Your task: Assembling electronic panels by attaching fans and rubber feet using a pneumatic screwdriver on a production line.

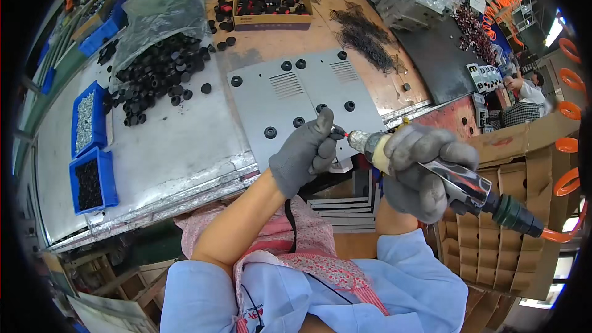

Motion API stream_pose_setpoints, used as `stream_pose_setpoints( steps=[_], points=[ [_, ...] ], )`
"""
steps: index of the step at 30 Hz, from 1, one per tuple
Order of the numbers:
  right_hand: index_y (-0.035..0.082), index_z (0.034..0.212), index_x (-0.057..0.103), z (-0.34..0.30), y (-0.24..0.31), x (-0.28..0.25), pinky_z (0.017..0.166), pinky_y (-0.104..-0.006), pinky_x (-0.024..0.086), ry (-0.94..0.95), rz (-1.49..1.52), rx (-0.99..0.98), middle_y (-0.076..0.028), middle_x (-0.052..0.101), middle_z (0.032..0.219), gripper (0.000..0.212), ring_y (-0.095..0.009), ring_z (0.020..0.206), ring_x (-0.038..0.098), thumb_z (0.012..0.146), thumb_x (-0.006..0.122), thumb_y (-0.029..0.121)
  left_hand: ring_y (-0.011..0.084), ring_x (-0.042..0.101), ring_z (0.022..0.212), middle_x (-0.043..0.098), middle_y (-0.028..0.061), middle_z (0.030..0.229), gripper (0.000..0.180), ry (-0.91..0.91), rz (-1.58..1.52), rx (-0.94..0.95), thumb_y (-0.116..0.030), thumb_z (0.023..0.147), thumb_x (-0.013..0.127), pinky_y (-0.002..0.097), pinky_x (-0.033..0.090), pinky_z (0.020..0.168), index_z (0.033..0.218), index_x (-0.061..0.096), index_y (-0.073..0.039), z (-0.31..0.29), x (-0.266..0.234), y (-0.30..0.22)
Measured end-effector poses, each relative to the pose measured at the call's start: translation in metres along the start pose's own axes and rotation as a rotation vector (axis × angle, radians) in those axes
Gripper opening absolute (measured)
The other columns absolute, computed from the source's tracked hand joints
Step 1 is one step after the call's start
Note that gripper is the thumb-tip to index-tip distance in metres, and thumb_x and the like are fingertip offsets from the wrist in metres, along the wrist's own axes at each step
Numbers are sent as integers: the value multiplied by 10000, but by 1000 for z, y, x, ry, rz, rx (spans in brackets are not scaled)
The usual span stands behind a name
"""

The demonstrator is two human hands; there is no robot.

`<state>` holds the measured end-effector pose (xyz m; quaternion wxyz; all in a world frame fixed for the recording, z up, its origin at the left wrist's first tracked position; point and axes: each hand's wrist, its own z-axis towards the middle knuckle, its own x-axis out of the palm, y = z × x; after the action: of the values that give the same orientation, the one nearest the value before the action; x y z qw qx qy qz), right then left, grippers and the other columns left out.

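Far to the left of the left hand, two blue bins sit near the table's point(185, 154) edge: the farther bin point(101, 123) holds silvery screws point(84, 122), the nearer bin point(110, 179) small black pieces point(89, 185). Closer, beyond the left hand and to its left, a heap of black caps point(163, 74) spills from under a clear plastic bag point(163, 18). Just beyond the left hand lie grey metal panels point(259, 105) with slots, dotted with round black feet point(270, 132). Well beyond it stands a cardboard box point(271, 22) of red and black parts point(262, 2).

The left hand point(305, 154), in a grey glove, pinches a small black piece point(337, 132) between thumb and fingers, above the panels' near edge. Immediately to its right, the screwdriver's point(459, 186) tip points at that piece; whether they touch, I cannot tell. The right hand point(422, 169), also gloved, is wrapped around the screwdriver's body.

Beyond the right hand and slightly left lies a tangle of thin black wire point(367, 37). To the right hand's near right is a divided cardboard tray point(536, 253); farther right hangs an orange coiled hose point(567, 145). Beyond and to the right, another person point(530, 92) sits.
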<state>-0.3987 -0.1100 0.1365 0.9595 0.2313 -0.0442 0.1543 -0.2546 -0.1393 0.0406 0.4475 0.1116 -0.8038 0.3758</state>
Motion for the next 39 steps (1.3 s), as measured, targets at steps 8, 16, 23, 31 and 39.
stream_pose_setpoints(
  steps=[8,16,23,31,39],
  points=[
    [26,1252,450,-6,-1,-5,567,-338,443,-43,2,-6,-115,494,845,466,-174,620,512,840,548,219,55,317,368,426,-27,519,501,4,352,280,-549,891,553,196,218,347,926,578,-50,0,1,-1],
    [61,1243,503,2,8,-45,673,-386,428,-104,-68,-29,-146,610,1043,409,-208,737,532,857,516,197,113,584,793,607,38,808,538,-89,952,511,-460,895,616,242,463,677,1215,572,-30,39,-2,-30],
    [43,1187,524,-5,19,-68,708,-414,479,-281,-269,-17,-176,628,1020,391,-245,750,571,828,522,199,306,606,1035,656,113,1058,339,-239,2099,295,-352,862,619,406,476,875,1127,654,-144,102,19,-26],
    [-18,1106,526,-26,20,-90,711,-392,498,-429,-473,206,-172,610,927,377,-247,755,587,775,559,158,266,631,926,655,67,980,280,63,1871,479,-349,863,612,390,488,815,1080,655,-177,121,38,24],
    [-32,1064,537,-34,-9,-96,690,-375,500,-568,-599,368,-168,609,899,296,-219,733,580,789,551,78,261,627,848,632,54,875,245,60,1867,468,-367,874,581,408,490,716,1032,647,-192,130,28,39]
  ],
)
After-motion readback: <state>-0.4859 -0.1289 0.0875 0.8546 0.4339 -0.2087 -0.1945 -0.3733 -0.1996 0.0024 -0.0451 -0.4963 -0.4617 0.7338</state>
